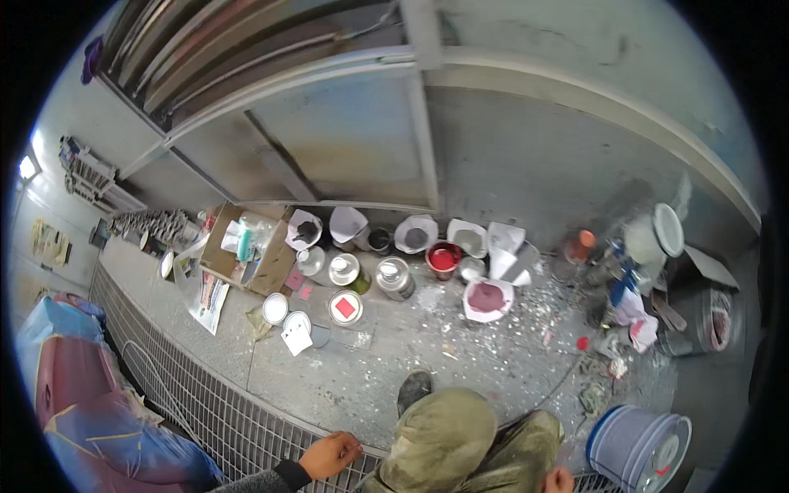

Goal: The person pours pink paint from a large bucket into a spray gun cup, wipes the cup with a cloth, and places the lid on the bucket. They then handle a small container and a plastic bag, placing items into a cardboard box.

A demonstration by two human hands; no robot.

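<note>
right hand (560, 480) half off lower edge

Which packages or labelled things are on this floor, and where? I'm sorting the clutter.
Cardboard box: far left by the wall, brown, open, holding bottles.
Tin lid: centre floor, round, silver, red square label.
Printed papers: left of the lids, flat, white with colour.
Plastic bucket: lower right, bluish, tipped sideways.
</note>
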